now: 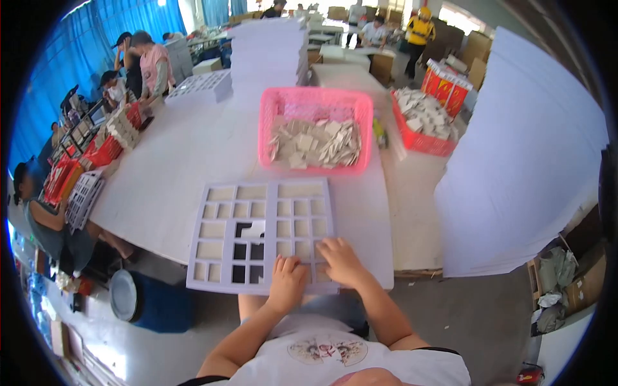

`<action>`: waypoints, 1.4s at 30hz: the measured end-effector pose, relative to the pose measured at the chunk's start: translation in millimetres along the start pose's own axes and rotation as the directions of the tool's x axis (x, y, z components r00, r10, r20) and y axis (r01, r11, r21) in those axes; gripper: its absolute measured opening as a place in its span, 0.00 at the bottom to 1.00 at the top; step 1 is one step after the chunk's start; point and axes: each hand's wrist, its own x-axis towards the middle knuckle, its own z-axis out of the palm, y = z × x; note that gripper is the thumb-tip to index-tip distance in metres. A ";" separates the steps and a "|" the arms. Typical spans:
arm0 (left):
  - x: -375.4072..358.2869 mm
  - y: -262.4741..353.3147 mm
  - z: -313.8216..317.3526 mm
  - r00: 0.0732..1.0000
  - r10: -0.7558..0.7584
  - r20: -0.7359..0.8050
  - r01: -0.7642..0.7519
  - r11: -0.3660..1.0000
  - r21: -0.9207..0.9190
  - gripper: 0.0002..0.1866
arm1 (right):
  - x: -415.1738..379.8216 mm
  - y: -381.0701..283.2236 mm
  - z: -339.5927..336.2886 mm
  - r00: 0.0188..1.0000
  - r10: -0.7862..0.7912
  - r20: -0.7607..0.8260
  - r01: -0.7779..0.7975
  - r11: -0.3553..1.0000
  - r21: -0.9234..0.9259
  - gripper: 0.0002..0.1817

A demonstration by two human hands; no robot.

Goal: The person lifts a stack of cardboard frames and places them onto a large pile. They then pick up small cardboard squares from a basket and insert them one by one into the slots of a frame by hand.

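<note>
A white grid board (271, 248) lies near the table's front edge. Grey-beige cardboard pieces fill most of its windows, while several in the lower middle-left show dark gaps. My left hand (288, 283) rests on the board's lower part, fingers bent lightly and tips down on the grid. To its right, my right hand (342, 262) lies with fingers stretched and slightly apart over the right-hand columns. Whatever is under the fingertips is hidden. Beyond the board stands a pink plastic basket (315, 168) holding many loose cardboard pieces (315, 143).
Tall stacks of white sheets stand at the back (267, 55) and right (521, 161). A red basket (428, 143) of pieces sits right of the pink one. A blue barrel (158, 302) stands on the floor at left. Other people work along the left side and at the back.
</note>
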 end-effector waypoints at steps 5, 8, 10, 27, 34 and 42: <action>-3.0 1.4 1.7 0.999 -0.013 -0.043 0.013 1.000 -0.015 0.02 | 0.6 9.3 9.4 0.999 -0.050 0.004 0.050 0.998 -0.049 0.35; -3.6 3.5 1.3 0.997 -0.014 -0.070 0.013 1.000 -0.025 0.02 | 1.1 14.5 9.1 0.996 -0.085 0.016 0.085 0.996 -0.017 0.36; -6.0 -0.2 4.8 0.998 -0.002 -0.064 0.001 1.000 -0.020 0.03 | 1.3 19.7 12.4 0.990 -0.117 -0.076 0.122 0.991 0.058 0.30; -94.2 -92.9 -72.1 0.508 -0.519 -0.688 0.606 0.783 -0.143 0.16 | 47.3 78.8 103.3 0.636 0.576 -0.513 -0.064 0.702 0.709 0.20; -239.9 -177.7 -25.8 0.092 -0.771 -0.630 0.828 0.410 -0.381 0.22 | 44.1 71.1 90.5 0.665 0.523 -0.534 -0.053 0.746 0.664 0.17; -216.4 -117.9 -0.9 0.465 -0.782 -0.415 0.862 0.507 0.009 0.24 | 45.6 75.6 94.0 0.665 0.485 -0.567 -0.037 0.781 0.624 0.15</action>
